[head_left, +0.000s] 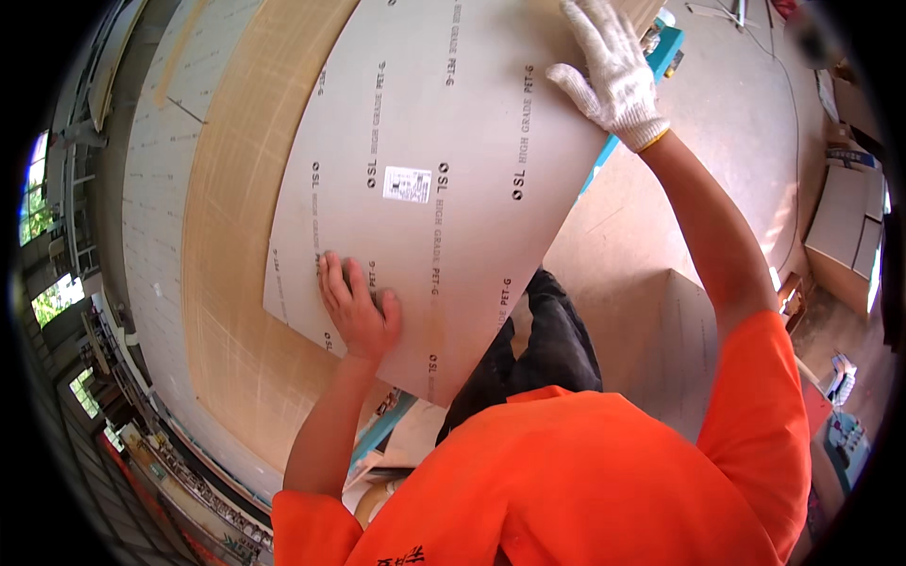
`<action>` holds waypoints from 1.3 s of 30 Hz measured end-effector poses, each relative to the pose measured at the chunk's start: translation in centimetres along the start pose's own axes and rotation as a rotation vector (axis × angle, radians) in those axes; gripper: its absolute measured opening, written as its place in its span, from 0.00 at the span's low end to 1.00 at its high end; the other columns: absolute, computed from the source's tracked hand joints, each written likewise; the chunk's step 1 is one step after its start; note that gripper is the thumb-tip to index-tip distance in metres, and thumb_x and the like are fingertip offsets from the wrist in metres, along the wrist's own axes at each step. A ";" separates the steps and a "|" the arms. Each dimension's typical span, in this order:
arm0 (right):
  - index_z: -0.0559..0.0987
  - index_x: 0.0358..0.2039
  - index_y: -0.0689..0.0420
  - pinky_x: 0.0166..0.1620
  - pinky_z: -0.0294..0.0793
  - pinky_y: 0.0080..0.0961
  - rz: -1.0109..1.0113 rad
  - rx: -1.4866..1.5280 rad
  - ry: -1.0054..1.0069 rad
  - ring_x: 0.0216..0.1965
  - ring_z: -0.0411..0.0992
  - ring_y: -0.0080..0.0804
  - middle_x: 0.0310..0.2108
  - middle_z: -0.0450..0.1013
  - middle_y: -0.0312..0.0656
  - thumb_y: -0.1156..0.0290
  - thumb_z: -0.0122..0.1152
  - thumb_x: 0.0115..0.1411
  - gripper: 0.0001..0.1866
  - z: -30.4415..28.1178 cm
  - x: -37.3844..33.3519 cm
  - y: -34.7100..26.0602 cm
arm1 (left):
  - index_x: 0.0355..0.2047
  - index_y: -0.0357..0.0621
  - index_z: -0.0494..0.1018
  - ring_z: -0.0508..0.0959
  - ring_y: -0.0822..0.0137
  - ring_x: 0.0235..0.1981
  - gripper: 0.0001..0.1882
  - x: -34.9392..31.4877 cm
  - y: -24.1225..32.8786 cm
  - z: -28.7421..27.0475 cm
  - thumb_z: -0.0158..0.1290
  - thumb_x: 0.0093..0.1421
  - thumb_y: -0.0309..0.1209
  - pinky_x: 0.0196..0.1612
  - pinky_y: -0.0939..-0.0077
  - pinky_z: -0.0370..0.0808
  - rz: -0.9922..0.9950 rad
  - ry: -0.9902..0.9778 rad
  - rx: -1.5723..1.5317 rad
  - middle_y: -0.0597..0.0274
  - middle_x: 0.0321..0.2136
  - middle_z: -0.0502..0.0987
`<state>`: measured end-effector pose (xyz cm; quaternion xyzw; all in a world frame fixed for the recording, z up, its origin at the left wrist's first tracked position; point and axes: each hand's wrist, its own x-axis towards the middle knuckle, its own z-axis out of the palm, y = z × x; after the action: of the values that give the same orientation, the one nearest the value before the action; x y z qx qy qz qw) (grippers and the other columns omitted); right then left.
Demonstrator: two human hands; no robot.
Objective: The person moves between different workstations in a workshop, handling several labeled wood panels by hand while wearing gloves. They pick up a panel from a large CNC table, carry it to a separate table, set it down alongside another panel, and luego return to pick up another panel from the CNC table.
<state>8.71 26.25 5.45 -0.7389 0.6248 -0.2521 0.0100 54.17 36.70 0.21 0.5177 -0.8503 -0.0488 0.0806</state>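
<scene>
A large pale grey panel point(406, 250) with rows of dark print lies before me, tilted across a tan wooden board point(236, 179). A small white label point(408, 185) is stuck near its middle. My bare left hand point(359, 307) rests on the panel's lower left part, fingers stretched out flat. At the upper right edge of the panel is my right hand point(609, 80), in a white knitted glove with a yellow cuff. Its fingers are spread, and the thumb points left over the panel's surface.
Another printed pale sheet point(156, 208) lies beyond the wooden board on the left. A teal frame point(668, 52) shows past the panel's right edge. Cardboard boxes point(840, 226) stand on the floor at right, near a thin cable point(795, 123). Cluttered shelving point(179, 491) fills the lower left.
</scene>
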 end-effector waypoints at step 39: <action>0.69 0.63 0.63 0.71 0.47 0.62 -0.016 -0.149 0.247 0.67 0.60 0.62 0.64 0.65 0.60 0.41 0.53 0.65 0.39 7.6 -14.8 -17.3 | 0.64 0.40 0.69 0.56 0.52 0.73 0.30 -0.5 -5.8 0.3 0.47 0.67 0.45 0.73 0.50 0.49 0.137 0.081 -0.059 0.56 0.72 0.58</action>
<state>26.14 41.53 -0.80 -0.7058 0.6325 -0.2941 -0.1236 59.38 34.49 -1.03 0.4571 -0.8781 -0.0470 0.1334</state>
